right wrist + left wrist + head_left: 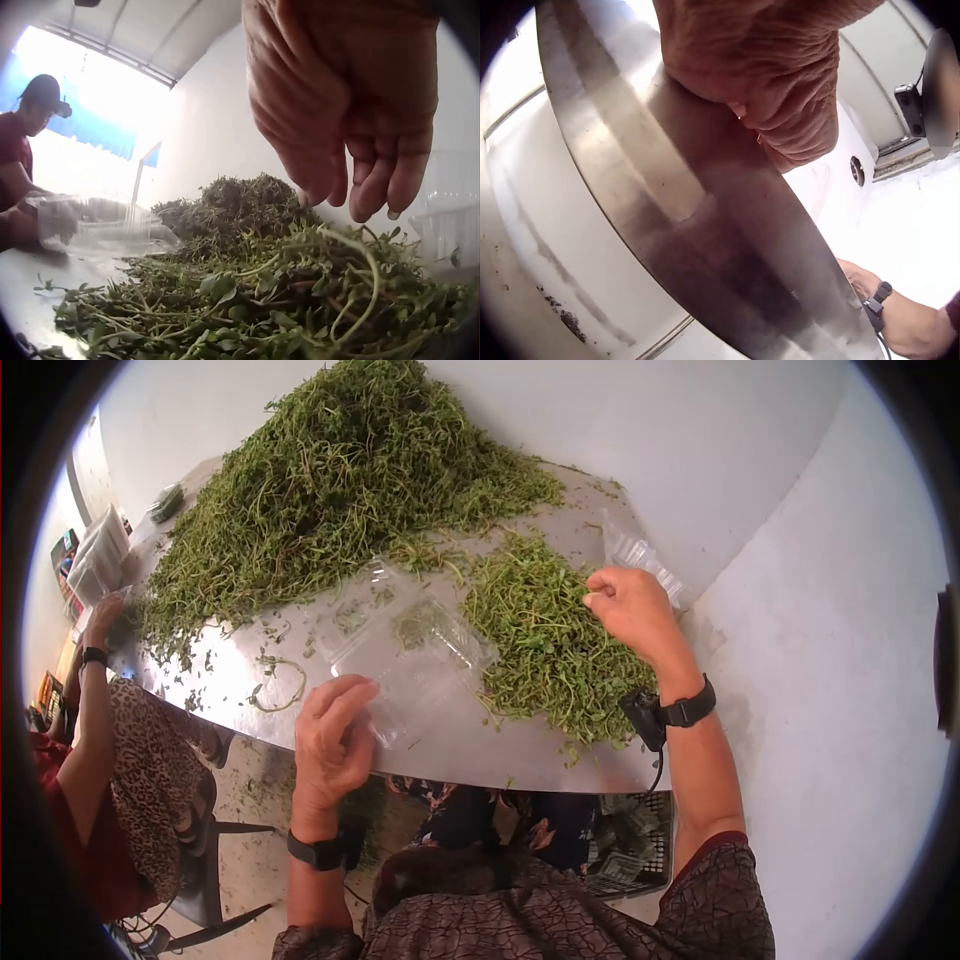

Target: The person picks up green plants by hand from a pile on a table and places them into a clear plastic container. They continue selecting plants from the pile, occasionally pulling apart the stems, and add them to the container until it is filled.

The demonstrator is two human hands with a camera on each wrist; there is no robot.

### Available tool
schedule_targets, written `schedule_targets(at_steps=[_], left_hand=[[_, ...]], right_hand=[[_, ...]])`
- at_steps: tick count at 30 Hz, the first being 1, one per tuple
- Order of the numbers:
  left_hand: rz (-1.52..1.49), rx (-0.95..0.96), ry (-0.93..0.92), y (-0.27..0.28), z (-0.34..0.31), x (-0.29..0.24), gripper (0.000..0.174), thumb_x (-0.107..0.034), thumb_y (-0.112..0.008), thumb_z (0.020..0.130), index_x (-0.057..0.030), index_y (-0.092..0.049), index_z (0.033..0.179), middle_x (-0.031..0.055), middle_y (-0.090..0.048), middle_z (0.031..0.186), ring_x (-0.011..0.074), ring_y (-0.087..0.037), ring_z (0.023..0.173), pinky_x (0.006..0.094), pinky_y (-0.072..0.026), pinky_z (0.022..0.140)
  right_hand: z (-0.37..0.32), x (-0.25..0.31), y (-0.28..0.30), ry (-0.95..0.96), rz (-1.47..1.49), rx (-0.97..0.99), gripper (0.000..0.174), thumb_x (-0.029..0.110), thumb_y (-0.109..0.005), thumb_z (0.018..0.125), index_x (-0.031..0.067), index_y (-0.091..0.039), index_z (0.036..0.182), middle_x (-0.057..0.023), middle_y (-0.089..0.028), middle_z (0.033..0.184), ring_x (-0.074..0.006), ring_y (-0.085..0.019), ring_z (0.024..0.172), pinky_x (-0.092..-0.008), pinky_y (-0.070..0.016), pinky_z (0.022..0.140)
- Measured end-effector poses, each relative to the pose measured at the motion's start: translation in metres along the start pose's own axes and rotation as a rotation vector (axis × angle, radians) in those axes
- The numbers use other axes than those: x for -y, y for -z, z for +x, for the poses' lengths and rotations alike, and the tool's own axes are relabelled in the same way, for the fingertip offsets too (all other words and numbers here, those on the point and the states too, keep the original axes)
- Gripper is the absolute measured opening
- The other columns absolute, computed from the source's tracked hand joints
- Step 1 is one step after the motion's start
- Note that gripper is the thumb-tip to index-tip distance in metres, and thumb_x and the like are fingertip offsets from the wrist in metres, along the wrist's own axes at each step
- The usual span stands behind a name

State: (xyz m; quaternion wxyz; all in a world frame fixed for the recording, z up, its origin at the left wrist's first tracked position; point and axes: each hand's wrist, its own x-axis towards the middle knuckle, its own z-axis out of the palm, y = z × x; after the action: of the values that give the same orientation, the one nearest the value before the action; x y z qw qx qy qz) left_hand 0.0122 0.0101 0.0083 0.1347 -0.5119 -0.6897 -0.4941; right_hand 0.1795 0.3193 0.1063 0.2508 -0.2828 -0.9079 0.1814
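My left hand (335, 745) is at the near edge of a clear plastic clamshell box (385, 660), fingers bent around its near left side. The box stands open on the metal table, a few leaf bits showing through it. In the left wrist view the palm faces the camera and the box is out of sight. My right hand (635, 610) hangs over the right side of a smaller heap of leafy green stems (550, 650). In the right wrist view its fingers (375, 180) are loosely bent, tips just above the stems, with nothing visible between them.
A much larger mound of greens (340, 480) covers the back of the table (470, 760). Stacked clear boxes (640, 555) stand at right by the wall. Another person's hand (103, 620) is at far left. A black crate (650, 845) with packed boxes sits below the table.
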Motion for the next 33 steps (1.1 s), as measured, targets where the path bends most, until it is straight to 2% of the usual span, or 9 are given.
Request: schedule_targets(at_steps=[3,5,11,14,18,21,24,29,33], left_hand=[[-0.041,-0.024,0.097,0.000,-0.003,0.001,0.042,0.008,-0.056,0.062,-0.0043,-0.066,0.100,0.0135,-0.065,0.104,0.0332,-0.062,0.090,0.0389,-0.0498,0.077],[0.041,-0.007,-0.023,0.001,-0.001,0.003,0.041,0.008,-0.056,0.062,-0.0043,-0.067,0.100,0.0134,-0.065,0.104,0.0335,-0.062,0.089,0.0392,-0.0497,0.077],[0.047,-0.001,-0.044,0.002,-0.001,0.004,0.039,0.008,-0.056,0.062,-0.0049,-0.066,0.097,0.0128,-0.065,0.102,0.0332,-0.063,0.086,0.0390,-0.0496,0.075],[0.045,-0.004,-0.024,0.001,-0.002,0.004,0.037,0.007,-0.057,0.062,-0.0051,-0.066,0.096,0.0125,-0.065,0.101,0.0335,-0.062,0.085,0.0392,-0.0494,0.075],[0.056,0.001,-0.041,0.002,-0.001,0.002,0.036,0.007,-0.058,0.062,-0.0052,-0.066,0.095,0.0124,-0.065,0.101,0.0335,-0.062,0.085,0.0395,-0.0494,0.075],[0.056,0.006,-0.027,0.002,-0.001,0.002,0.035,0.007,-0.058,0.063,-0.0054,-0.066,0.095,0.0124,-0.065,0.101,0.0336,-0.062,0.085,0.0399,-0.0495,0.075],[0.048,0.008,-0.033,0.002,-0.001,0.003,0.035,0.006,-0.058,0.064,-0.0056,-0.066,0.095,0.0124,-0.065,0.102,0.0338,-0.062,0.086,0.0402,-0.0495,0.075],[0.038,0.005,-0.009,0.001,-0.003,0.002,0.033,0.006,-0.059,0.064,-0.0050,-0.067,0.095,0.0126,-0.065,0.103,0.0339,-0.062,0.087,0.0400,-0.0500,0.077],[0.046,-0.005,-0.006,0.001,-0.004,0.003,0.033,0.005,-0.060,0.064,-0.0045,-0.067,0.094,0.0128,-0.065,0.102,0.0334,-0.062,0.087,0.0397,-0.0502,0.077]], right_hand=[[0.008,-0.001,-0.011,0.033,-0.142,0.070,0.020,0.016,-0.068,0.080,0.0006,-0.068,0.093,-0.0144,-0.068,0.080,-0.0275,-0.063,0.071,-0.0376,-0.0488,0.067],[0.013,-0.009,-0.023,0.195,-0.269,-0.017,0.017,0.015,-0.071,0.075,0.0019,-0.070,0.087,-0.0184,-0.066,0.073,-0.0365,-0.064,0.073,-0.0429,-0.0506,0.069],[0.026,-0.018,-0.033,0.191,-0.451,0.033,0.011,0.007,-0.066,0.070,0.0013,-0.062,0.062,-0.0209,-0.060,0.064,-0.0386,-0.062,0.064,-0.0455,-0.0501,0.059],[0.024,-0.013,-0.031,0.118,-0.477,0.040,0.013,0.004,-0.061,0.071,0.0012,-0.061,0.058,-0.0203,-0.061,0.064,-0.0392,-0.062,0.062,-0.0456,-0.0498,0.058],[0.015,-0.019,-0.024,0.141,-0.481,-0.022,0.012,0.006,-0.059,0.073,0.0010,-0.063,0.063,-0.0198,-0.063,0.067,-0.0382,-0.062,0.064,-0.0434,-0.0503,0.060],[0.005,-0.017,-0.008,0.090,-0.287,-0.110,0.012,0.007,-0.057,0.076,0.0009,-0.065,0.070,-0.0194,-0.065,0.070,-0.0376,-0.062,0.066,-0.0417,-0.0506,0.063],[-0.001,-0.007,0.008,0.029,-0.113,-0.064,0.011,0.007,-0.058,0.077,0.0002,-0.066,0.076,-0.0185,-0.065,0.070,-0.0331,-0.063,0.066,-0.0392,-0.0499,0.063],[-0.005,0.025,0.022,-0.057,0.243,-0.036,0.012,0.007,-0.058,0.081,-0.0023,-0.064,0.076,-0.0058,-0.061,0.062,-0.0125,-0.059,0.062,-0.0290,-0.0445,0.055],[-0.010,0.066,0.025,-0.094,0.410,0.005,0.013,0.008,-0.057,0.083,-0.0029,-0.065,0.081,-0.0026,-0.061,0.066,-0.0095,-0.059,0.064,-0.0254,-0.0439,0.054]])
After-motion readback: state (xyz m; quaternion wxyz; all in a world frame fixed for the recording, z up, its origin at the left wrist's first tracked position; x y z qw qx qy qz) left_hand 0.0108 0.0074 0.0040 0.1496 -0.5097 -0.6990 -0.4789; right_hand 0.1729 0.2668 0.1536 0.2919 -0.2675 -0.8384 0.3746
